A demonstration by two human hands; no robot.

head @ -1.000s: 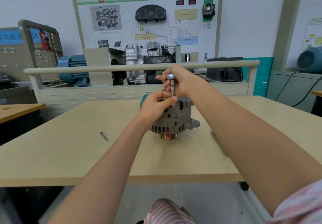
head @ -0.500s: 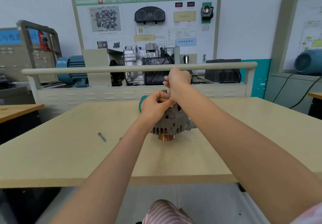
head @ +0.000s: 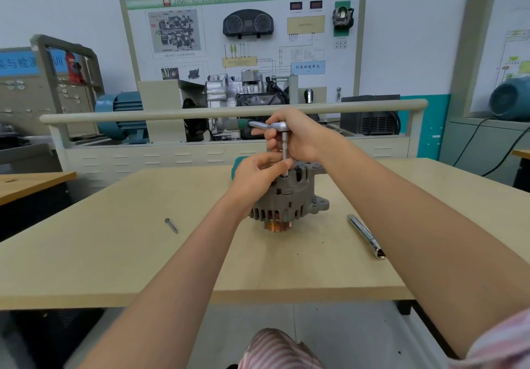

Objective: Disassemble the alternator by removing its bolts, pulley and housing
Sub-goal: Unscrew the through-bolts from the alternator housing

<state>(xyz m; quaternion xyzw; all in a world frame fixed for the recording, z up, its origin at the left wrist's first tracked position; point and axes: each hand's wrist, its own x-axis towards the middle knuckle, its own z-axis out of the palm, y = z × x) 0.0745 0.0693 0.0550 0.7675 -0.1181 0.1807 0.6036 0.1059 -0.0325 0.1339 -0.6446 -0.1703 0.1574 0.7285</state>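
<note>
Fingers of the right hand point(head: 298, 136) curl around a ratchet wrench point(head: 269, 125) standing on the alternator point(head: 289, 199); left hand point(head: 255, 176) pinches its extension shaft point(head: 285, 159).

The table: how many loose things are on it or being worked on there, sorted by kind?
Alternator: 1
Ratchet wrench, held in the hands: 1
Loose bolt: 1
Chrome bar: 1
Teal object behind the alternator, mostly hidden: 1
Total: 5
</note>
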